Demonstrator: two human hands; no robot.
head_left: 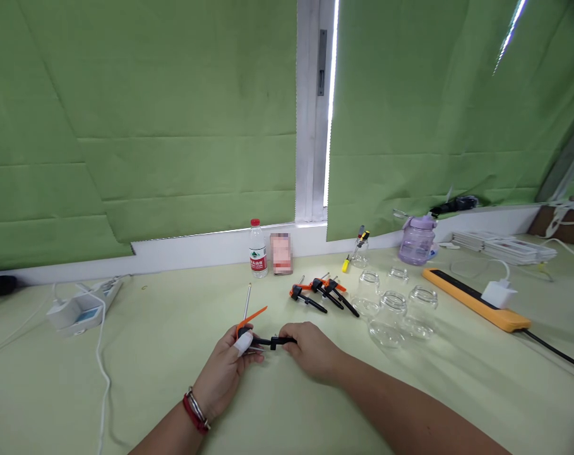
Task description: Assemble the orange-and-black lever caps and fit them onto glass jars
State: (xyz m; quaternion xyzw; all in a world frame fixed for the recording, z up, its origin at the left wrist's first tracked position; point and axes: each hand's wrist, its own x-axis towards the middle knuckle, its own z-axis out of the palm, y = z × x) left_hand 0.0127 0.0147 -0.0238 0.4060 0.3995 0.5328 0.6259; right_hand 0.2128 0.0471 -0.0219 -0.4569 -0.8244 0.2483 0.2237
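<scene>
Just in front of me, both hands grip one black device with an orange strip and a thin metal rod [264,342]; its exact kind I cannot make out. My left hand [227,364] is closed around the head of it, with a white wrap on the thumb. From there the rod sticks up and the orange strip slants to the right. My right hand [311,351] pinches the far end of the black arm. Farther off to the right, several similar black and orange devices [321,292] lie grouped on the table [139,366].
Several clear glass jars [388,322] stand at the right, beside an orange power strip [476,300]. A water bottle [257,251] and a pink box [281,254] are by the wall. Further right is a purple jug [417,241]. A white cable [101,360] crosses the left side.
</scene>
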